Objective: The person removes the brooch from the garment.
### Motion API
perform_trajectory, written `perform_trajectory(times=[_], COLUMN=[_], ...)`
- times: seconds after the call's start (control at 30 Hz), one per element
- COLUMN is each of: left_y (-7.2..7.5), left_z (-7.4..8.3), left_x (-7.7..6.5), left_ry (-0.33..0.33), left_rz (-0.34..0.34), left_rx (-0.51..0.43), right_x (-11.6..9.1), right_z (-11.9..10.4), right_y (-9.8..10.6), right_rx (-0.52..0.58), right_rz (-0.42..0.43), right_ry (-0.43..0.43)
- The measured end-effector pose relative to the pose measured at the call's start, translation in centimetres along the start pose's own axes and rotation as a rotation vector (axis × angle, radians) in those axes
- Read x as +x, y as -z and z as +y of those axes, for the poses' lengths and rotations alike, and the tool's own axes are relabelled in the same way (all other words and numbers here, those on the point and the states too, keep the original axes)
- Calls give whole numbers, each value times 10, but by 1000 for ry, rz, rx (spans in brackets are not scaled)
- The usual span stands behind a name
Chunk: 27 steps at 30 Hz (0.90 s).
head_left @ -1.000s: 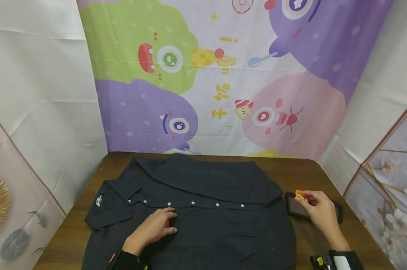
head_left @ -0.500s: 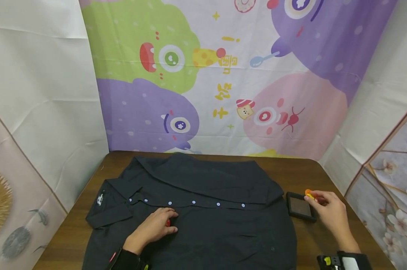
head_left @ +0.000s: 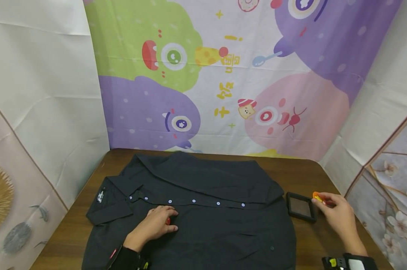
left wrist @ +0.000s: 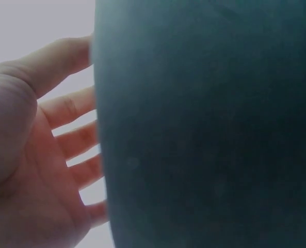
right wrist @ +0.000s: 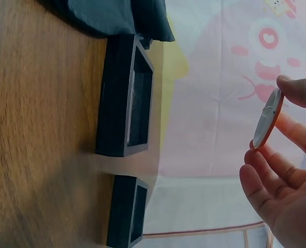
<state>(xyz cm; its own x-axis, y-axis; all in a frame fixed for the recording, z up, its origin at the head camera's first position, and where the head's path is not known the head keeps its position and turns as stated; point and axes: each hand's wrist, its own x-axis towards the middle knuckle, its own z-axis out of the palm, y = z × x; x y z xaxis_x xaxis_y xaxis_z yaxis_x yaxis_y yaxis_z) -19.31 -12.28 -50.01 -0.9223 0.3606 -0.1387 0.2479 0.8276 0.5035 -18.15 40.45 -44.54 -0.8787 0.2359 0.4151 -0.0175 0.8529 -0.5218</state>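
A black button-front shirt (head_left: 220, 232) lies spread on the table in the head view, pale buttons along its front. My left hand (head_left: 156, 223) rests on it below the button row, a small red thing (head_left: 168, 221) showing between thumb and fingers; most of that thing is hidden. In the left wrist view, dark cloth (left wrist: 209, 129) covers the fingertips of my left hand (left wrist: 34, 150). Raised at the right, my right hand (head_left: 340, 213) pinches a round orange-and-yellow badge (head_left: 318, 198) by its rim. Its white back faces the right wrist camera.
Right of the shirt stands a shallow black box (head_left: 301, 207) with a raised rim. A smaller black box (right wrist: 127, 212) shows in the right wrist view, out of sight in the head view. A cartoon-print cloth (head_left: 220, 82) hangs behind the wooden table (head_left: 321, 240).
My right hand has moved right with the badge, away from over the larger black box, which now shows whole. The left hand has stayed in place on the shirt.
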Motion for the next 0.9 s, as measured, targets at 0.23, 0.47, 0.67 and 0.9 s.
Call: perform_trajectory(times=[0.23,0.47,0.67,0.9], left_y=[-1,-1,-1,1], left_z=[-1,-2,-2,-2], left_x=[0,-1,-2,-2], left_ry=[-15,-28,-28,-34], left_rz=[-16,-19,-25,-24], left_rx=[6,10,4,-4], right_x=[0,1,1,5], right_z=[7,13,18,27], right_y=[2,7,9,10], right_rx=[-20,-60,-85,-74], right_rz=[-1,-48,-72,-71], right_ry=[-3,-9,-38,-43])
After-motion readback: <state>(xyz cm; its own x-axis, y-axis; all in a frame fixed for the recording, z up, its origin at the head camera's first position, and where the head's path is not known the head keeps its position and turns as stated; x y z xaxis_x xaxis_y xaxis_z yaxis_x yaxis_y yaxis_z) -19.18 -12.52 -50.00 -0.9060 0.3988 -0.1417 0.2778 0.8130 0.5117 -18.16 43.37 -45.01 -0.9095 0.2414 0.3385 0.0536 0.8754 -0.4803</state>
